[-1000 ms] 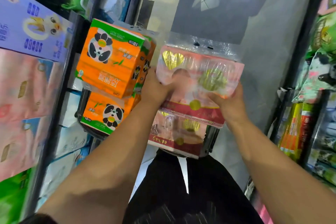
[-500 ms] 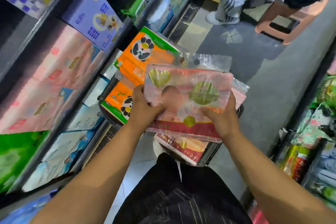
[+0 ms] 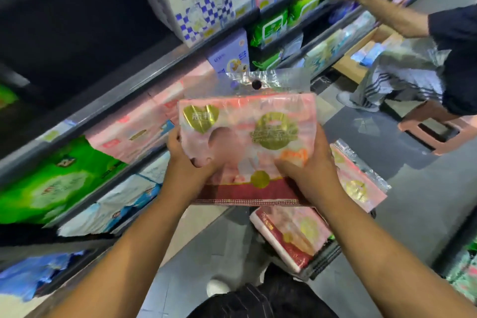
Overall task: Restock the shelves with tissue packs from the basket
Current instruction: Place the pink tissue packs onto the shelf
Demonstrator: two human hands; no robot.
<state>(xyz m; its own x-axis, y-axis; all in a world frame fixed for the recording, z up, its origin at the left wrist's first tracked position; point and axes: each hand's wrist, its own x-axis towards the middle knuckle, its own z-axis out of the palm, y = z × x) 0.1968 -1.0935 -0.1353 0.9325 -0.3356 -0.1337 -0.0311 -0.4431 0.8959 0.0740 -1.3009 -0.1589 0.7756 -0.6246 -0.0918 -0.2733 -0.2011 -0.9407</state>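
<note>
Tissue pack [image 3: 247, 137]: pink, gold hearts (clear wrap), both hands gripping.

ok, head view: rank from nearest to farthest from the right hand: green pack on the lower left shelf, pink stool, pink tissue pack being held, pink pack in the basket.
1. Pink tissue pack with gold hearts: held in the right hand.
2. Pink pack in the basket: just below the hand.
3. Pink plastic stool: far right, up the aisle.
4. Green pack: lower left shelf.
</note>
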